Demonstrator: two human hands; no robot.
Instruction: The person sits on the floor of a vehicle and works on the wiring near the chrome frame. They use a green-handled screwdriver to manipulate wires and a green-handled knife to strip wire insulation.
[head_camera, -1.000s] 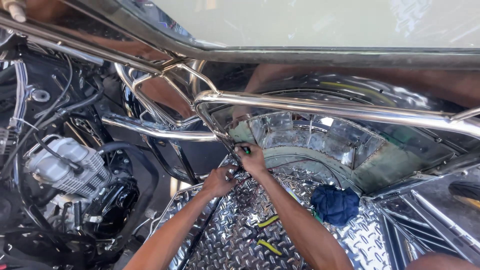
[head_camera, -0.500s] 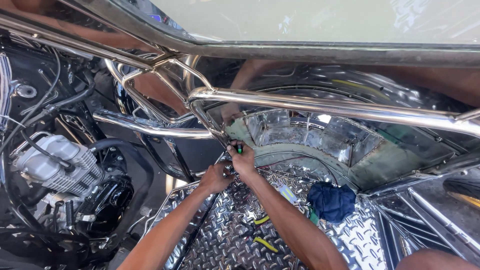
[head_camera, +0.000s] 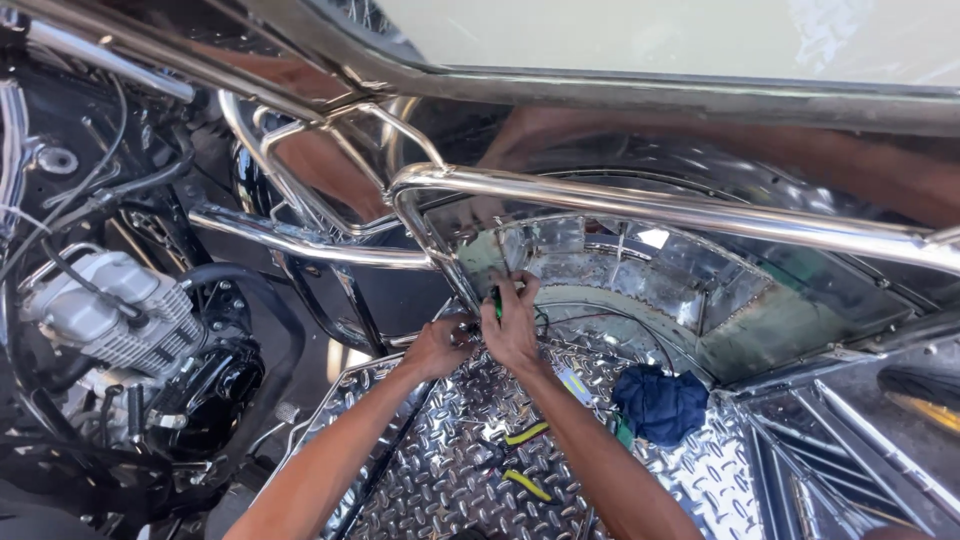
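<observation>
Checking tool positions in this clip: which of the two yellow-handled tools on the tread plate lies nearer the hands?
The upper yellow-handled tool, just left of the right forearm; the lower one lies farther down the diamond plate floor.

Our two bare forearms reach forward and converge, wrists nearly touching. Our left hand (head_camera: 437, 347) is curled into a loose fist, knuckles up. Our right hand (head_camera: 514, 328) lies just beside it, fingers (head_camera: 524, 290) bent and pinched together.
</observation>
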